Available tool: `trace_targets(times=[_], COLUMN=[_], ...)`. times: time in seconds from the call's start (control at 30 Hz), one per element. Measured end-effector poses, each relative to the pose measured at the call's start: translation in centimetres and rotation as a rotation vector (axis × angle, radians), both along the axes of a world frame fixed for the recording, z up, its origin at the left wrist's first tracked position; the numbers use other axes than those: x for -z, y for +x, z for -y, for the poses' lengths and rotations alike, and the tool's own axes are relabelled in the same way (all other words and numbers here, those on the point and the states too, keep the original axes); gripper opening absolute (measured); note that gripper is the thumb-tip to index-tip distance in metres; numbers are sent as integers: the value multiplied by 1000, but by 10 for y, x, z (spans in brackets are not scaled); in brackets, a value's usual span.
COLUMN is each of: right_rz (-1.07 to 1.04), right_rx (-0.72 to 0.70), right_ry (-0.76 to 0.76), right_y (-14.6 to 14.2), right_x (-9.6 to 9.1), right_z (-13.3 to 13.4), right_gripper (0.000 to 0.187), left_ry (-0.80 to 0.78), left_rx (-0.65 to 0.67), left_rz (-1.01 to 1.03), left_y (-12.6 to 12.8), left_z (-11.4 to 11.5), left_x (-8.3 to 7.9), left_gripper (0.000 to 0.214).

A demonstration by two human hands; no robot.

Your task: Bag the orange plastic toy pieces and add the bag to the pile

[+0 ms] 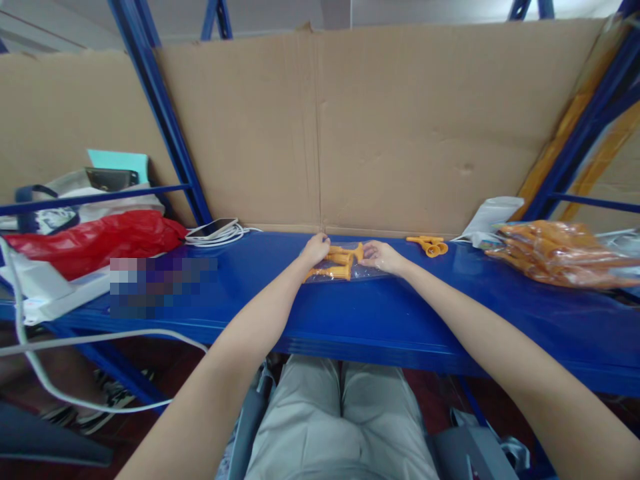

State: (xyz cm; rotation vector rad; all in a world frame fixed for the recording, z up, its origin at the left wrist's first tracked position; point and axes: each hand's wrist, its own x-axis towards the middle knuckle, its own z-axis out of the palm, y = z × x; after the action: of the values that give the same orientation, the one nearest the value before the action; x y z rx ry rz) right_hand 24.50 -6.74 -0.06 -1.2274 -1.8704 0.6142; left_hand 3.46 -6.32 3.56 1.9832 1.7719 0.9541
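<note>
A clear plastic bag [367, 272] lies on the blue shelf with several orange plastic trumpet-shaped pieces [340, 272] in it. My left hand [315, 249] is closed at the bag's far left side, its thumb and fingers pinched together on the film. At the right end, the fingers of my right hand [382, 257] are bent around the bag's edge, close beside the flared end of one orange piece [359, 252]. Whether they also touch that piece is hard to see. A few loose orange trumpet-shaped pieces [431, 247] lie to the right of my right hand.
A plastic bag full of orange pieces [560, 253] rests at the right, before a white packet [495, 217]. Leftward are a phone [215, 229] on a coiled white cable [220, 239] and a red plastic bag [110, 240]. Cardboard [390, 127] walls the back.
</note>
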Motion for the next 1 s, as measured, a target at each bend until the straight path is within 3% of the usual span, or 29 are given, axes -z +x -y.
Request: trace_targets(times=[0.17, 0.4, 0.63, 0.8, 1.0], right_rz=[-34, -30, -22, -53, 3], right_rx=[-33, -13, -191, -204, -184], right_ry=[21, 77, -74, -211, -251], right_y=[1, -2, -9, -12, -12], right_x=[2, 8, 0, -3, -5], right_z=[0, -2, 5, 8, 11], right_gripper=[39, 30, 33, 29, 46], left_ry=[-4, 1, 58, 91, 101], left_rx=[13, 22, 43, 81, 96], left_rz=[11, -29, -94, -144, -170], left_y=[2, 0, 1, 1, 3], left_z=[3, 1, -7, -9, -7], left_x=[-1, 0, 6, 8, 8], left_gripper=[35, 33, 32, 32, 35])
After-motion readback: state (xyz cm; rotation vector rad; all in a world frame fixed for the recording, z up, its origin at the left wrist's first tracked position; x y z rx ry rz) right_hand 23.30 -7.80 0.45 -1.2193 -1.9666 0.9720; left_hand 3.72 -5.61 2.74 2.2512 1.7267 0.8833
